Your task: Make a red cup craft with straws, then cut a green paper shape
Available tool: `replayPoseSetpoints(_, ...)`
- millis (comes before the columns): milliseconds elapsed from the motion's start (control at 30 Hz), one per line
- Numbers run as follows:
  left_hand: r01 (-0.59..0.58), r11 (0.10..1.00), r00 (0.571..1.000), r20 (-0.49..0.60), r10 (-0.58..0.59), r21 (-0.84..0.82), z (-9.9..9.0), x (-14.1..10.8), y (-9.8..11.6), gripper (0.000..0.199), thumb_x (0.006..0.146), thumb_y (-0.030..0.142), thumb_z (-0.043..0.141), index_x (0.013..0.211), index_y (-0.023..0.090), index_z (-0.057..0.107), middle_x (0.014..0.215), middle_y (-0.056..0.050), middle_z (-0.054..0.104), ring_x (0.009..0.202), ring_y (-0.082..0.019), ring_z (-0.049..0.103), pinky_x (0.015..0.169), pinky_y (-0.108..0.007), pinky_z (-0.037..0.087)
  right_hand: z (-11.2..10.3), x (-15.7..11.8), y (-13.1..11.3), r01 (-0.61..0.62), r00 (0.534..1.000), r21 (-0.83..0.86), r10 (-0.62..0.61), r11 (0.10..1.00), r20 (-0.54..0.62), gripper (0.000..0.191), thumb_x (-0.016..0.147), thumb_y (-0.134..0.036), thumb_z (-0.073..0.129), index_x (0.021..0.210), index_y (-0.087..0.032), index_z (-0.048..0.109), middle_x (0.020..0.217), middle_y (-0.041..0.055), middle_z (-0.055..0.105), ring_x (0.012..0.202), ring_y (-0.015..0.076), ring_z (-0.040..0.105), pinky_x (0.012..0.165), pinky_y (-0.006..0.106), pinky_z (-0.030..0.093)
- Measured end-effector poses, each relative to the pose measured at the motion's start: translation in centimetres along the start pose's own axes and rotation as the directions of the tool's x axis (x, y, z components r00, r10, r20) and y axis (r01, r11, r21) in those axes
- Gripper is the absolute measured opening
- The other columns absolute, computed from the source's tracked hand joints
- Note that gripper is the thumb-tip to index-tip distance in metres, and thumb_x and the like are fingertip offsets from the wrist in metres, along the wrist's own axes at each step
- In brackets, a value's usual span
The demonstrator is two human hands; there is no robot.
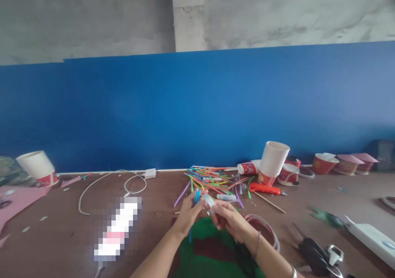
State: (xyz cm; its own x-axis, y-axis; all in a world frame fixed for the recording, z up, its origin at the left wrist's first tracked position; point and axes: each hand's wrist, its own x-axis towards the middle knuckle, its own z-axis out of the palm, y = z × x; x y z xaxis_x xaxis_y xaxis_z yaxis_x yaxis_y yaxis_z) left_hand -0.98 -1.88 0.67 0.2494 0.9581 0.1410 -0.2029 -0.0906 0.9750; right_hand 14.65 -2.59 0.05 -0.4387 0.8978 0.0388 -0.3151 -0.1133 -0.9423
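My left hand (pixel 187 215) is closed around a slim blue strip (pixel 196 196), doubled at the top, with an end hanging below the fingers. Between both hands is a whitish, translucent piece (pixel 209 201); its exact kind is too blurred to make out. My right hand (pixel 228 217) pinches that piece from the right side. Just beyond the hands lies a loose pile of thin coloured strips (pixel 212 178). A small whitish tube (pixel 226 197) rests at the near side of this pile.
Stacked paper cups (pixel 274 158) and an orange-handled cutter (pixel 264 188) are at right. Nearer lie rings (pixel 274 239), black-handled scissors (pixel 313 251) and a white glue gun-like tool (pixel 370 237). A lit, blurred-out phone (pixel 119 228), white cable (pixel 80 200) and pink paper (pixel 18 202) occupy the left.
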Motion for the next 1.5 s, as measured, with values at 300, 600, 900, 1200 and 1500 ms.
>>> replayPoseSetpoints(300,0.118,0.987,0.98,0.146,-0.133,0.106,-0.5,0.0,0.8,0.023,0.071,0.037,0.062,0.077,0.016,0.055,0.048,0.009,0.037,0.04,-0.003,0.029,0.039,-0.017,0.022,-1.8,0.1,-2.6,-0.103,0.989,-0.495,0.143,0.863,0.043,0.036,0.074,-0.049,0.061,0.074,-0.013,0.064,0.04,-0.0052,0.051,0.031,0.0059,0.043,0.032,0.016,0.032)
replayPoseSetpoints(600,0.337,0.936,0.918,0.256,-0.304,-0.098,-1.6,0.2,0.7,0.037,0.065,0.045,0.067,0.079,0.019,0.046,0.043,0.013,0.026,0.035,0.0,0.015,0.035,-0.016,0.006,-1.1,0.0,-5.3,-0.162,0.935,-0.381,0.265,0.91,0.236,0.031,0.08,-0.042,0.057,0.086,-0.013,0.061,0.05,-0.0005,0.063,0.034,0.0062,0.051,0.035,0.015,0.027)
replayPoseSetpoints(900,0.287,0.952,0.922,0.24,-0.304,0.102,-1.4,0.6,-0.4,0.022,0.07,0.033,0.061,0.077,0.019,0.045,0.041,0.013,0.03,0.032,-0.002,0.019,0.032,-0.016,0.011,-1.2,0.5,-4.5,-0.169,0.937,-0.531,0.302,0.83,0.175,0.035,0.078,-0.048,0.057,0.079,-0.014,0.059,0.044,-0.0029,0.061,0.033,0.0077,0.053,0.032,0.014,0.024)
replayPoseSetpoints(1200,0.307,0.951,0.913,0.271,-0.305,0.036,-1.1,-0.1,0.3,0.022,0.065,0.03,0.059,0.079,0.019,0.046,0.04,0.013,0.028,0.033,-0.002,0.018,0.035,-0.016,0.011,-1.5,0.4,-4.5,-0.188,0.932,-0.462,0.305,0.867,0.194,0.03,0.077,-0.043,0.059,0.077,-0.013,0.061,0.04,-0.0043,0.058,0.029,0.0062,0.05,0.03,0.014,0.024)
replayPoseSetpoints(1500,0.397,0.914,0.861,0.377,-0.341,-0.081,-1.7,-0.2,0.5,0.037,0.062,0.036,0.07,0.083,0.02,0.044,0.046,0.013,0.03,0.037,-0.002,0.017,0.037,-0.017,0.008,-1.2,0.1,-5.0,-0.184,0.94,-0.42,0.284,0.889,0.188,0.029,0.077,-0.042,0.061,0.079,-0.012,0.063,0.038,-0.0048,0.056,0.029,0.0059,0.048,0.03,0.014,0.022)
